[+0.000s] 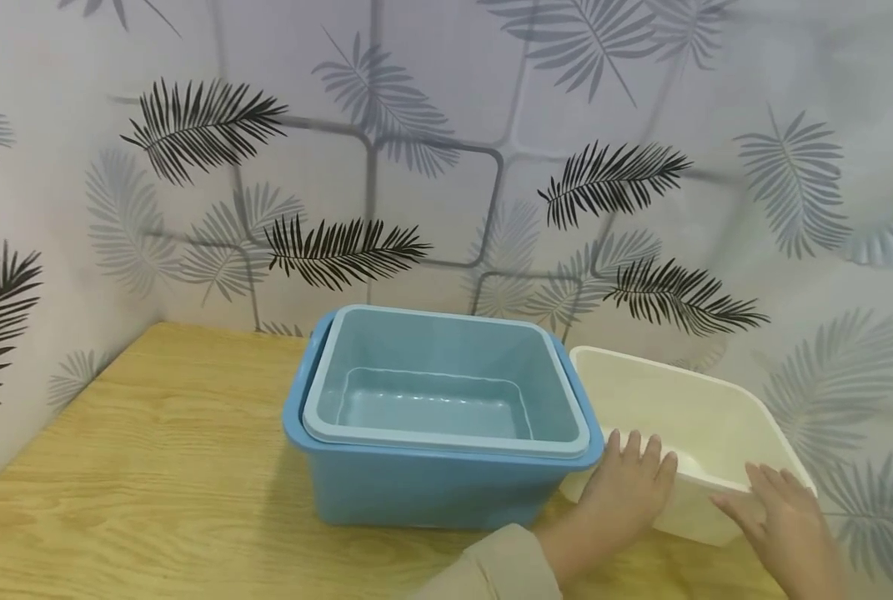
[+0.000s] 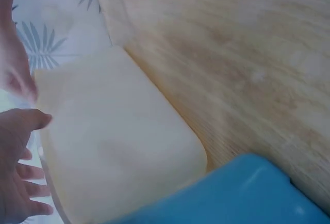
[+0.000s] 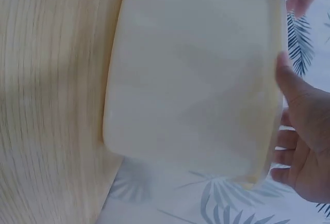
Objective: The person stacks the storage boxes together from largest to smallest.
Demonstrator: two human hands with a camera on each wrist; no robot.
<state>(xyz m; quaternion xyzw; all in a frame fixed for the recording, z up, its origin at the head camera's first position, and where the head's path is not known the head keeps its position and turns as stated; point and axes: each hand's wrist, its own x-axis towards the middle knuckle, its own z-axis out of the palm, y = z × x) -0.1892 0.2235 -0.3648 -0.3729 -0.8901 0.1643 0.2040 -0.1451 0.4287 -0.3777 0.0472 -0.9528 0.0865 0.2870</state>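
A cream plastic storage bin [image 1: 686,508] stands upright at the right of the table, its long side towards me. My left hand [image 1: 629,483] holds its near rim close to the left end, fingers over the edge and thumb [image 2: 38,119] against the outer wall. Near the right end, my right hand [image 1: 787,521] grips the same rim, thumb [image 3: 290,82] outside and fingers across the top. Both wrist views show the bin's plain outer wall [image 3: 191,69]. Part of the bin's left end is hidden behind a blue bin [image 1: 431,492].
Inside the blue bin sits a lighter blue bin [image 1: 431,325], their rims almost level. These nested bins stand just left of the cream one. Wood-grain table top [image 1: 153,467] stretches to the left. Leaf-patterned wall covering [image 1: 446,192] rises behind and on both sides.
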